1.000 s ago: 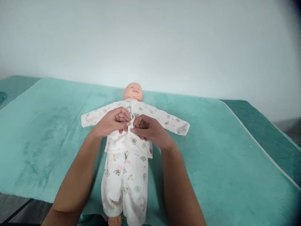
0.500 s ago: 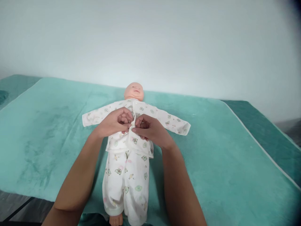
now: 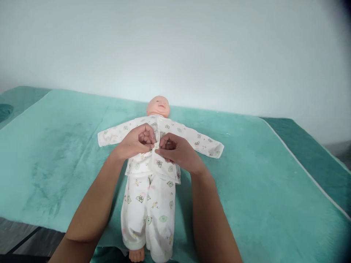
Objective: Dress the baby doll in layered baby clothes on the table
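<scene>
A baby doll [image 3: 158,106] lies on its back, head toward the wall, arms spread. It wears a white printed shirt [image 3: 167,168] and matching trousers [image 3: 160,212]; one bare foot sticks out of a trouser leg. At mid-chest, my left hand [image 3: 139,139] pinches one front edge of the shirt. My right hand [image 3: 175,149] pinches the other edge, close against the left fingertips. Whatever fastener lies between the fingers is too small and covered to make out.
A light green cloth [image 3: 260,190] covers the table under the doll. Darker green cloth [image 3: 307,146] shows at the right. A pale wall [image 3: 175,51] rises behind the table. Grey floor [image 3: 16,233] appears at the lower left.
The whole view has shifted slightly, with doll and cloth a little further right. Both hands keep their pinch on the shirt front, and the fingertips have moved only slightly.
</scene>
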A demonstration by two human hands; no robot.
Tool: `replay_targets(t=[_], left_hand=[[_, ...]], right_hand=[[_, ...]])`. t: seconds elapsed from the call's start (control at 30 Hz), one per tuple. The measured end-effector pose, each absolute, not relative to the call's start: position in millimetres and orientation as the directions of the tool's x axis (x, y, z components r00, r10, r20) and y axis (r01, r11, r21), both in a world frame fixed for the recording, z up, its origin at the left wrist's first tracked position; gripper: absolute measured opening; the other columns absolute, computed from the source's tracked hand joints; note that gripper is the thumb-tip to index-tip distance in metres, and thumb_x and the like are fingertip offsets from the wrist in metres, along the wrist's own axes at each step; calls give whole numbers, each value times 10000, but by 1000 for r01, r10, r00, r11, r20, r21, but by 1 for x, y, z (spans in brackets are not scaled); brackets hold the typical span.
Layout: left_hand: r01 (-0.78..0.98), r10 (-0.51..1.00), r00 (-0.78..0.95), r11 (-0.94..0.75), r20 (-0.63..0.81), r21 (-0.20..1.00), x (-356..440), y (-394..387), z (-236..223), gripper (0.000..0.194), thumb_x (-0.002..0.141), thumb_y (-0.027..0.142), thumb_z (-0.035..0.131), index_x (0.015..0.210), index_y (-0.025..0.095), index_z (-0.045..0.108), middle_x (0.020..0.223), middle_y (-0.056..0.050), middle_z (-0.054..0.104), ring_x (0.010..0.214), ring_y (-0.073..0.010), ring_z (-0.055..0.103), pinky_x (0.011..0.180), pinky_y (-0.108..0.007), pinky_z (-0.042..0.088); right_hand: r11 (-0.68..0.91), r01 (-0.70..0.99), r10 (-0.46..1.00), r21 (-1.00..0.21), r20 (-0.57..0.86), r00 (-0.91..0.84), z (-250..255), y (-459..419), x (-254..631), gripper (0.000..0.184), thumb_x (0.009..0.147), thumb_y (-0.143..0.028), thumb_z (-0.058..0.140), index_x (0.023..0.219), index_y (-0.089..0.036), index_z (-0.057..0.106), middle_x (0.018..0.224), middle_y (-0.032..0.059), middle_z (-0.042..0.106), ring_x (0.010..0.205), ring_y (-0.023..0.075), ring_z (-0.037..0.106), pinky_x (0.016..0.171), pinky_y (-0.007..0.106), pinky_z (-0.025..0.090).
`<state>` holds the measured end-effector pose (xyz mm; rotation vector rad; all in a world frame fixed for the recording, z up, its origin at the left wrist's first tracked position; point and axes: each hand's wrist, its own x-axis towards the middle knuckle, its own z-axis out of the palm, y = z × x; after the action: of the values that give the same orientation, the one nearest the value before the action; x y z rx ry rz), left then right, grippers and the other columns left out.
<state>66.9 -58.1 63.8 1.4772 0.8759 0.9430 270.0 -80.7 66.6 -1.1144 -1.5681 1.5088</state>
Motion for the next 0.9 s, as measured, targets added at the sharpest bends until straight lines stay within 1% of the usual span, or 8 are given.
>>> replay_targets(t=[0.33, 0.43, 0.53, 0.63, 0.7, 0.77, 0.83, 0.9], left_hand=[[-118, 900, 428, -29, 77, 993, 67, -57, 63, 231, 662, 64, 683, 808, 180, 545, 789, 26, 606, 620, -62, 500, 510, -183, 360], [-49, 889, 457, -4, 26, 999, 64, -57, 66, 198, 698, 90, 702, 817, 176, 569, 766, 29, 602, 579, -52, 484, 501, -183, 363], [40, 866, 500, -40, 14, 998, 61, -58, 69, 114, 790, 159, 692, 888, 173, 637, 669, 40, 570, 544, -62, 502, 508, -192, 396], [56, 870, 490, -101, 61, 993, 61, -59, 69, 131, 879, 267, 656, 961, 169, 682, 647, 27, 579, 521, -75, 514, 490, -202, 396], [61, 888, 452, -131, 90, 989, 62, -60, 69, 173, 911, 320, 630, 933, 164, 699, 652, 16, 586, 511, -73, 500, 475, -205, 378], [111, 890, 445, -160, 95, 981, 62, -61, 70, 234, 929, 346, 608, 848, 153, 712, 628, 9, 577, 517, -77, 499, 477, -207, 372], [182, 882, 464, -188, 84, 965, 62, -62, 74, 300, 941, 349, 590, 757, 143, 709, 587, 4, 565, 518, -80, 499, 481, -207, 370], [214, 875, 479, -203, 79, 955, 61, -62, 77, 337, 946, 338, 580, 697, 141, 690, 561, 4, 564, 506, -76, 491, 479, -204, 362]], right_hand=[[-6, 160, 918, -987, -69, -391, 68, -82, 268, 215, 810, -316, 733, 808, -217, 542, 635, -73, 488, 520, 79, 468, 460, 205, 363], [-15, 144, 916, -989, -72, -395, 66, -81, 268, 224, 809, -312, 743, 802, -214, 542, 629, -74, 492, 511, 79, 470, 454, 202, 361], [-23, 84, 902, -996, -57, -428, 64, -79, 273, 243, 795, -319, 777, 820, -211, 560, 609, -75, 499, 510, 83, 468, 449, 201, 364], [39, 11, 875, -999, 29, -483, 72, -81, 280, 215, 830, -343, 768, 845, -196, 611, 635, -53, 533, 544, 90, 479, 479, 209, 398], [149, -39, 832, -988, 146, -535, 83, -89, 278, 161, 897, -325, 703, 838, -187, 645, 691, -23, 583, 593, 95, 521, 533, 216, 443], [278, -139, 698, -950, 299, -651, 95, -103, 267, 137, 949, -273, 627, 859, -181, 675, 782, 15, 657, 690, 110, 606, 618, 218, 497], [351, -323, 413, -879, 455, -789, 105, -123, 249, 142, 970, -248, 574, 933, -174, 690, 892, 51, 717, 818, 122, 680, 715, 203, 536], [367, -467, 94, -804, 532, -842, 111, -145, 232, 171, 976, -298, 566, 996, -181, 689, 936, 53, 743, 863, 106, 710, 754, 145, 531]])
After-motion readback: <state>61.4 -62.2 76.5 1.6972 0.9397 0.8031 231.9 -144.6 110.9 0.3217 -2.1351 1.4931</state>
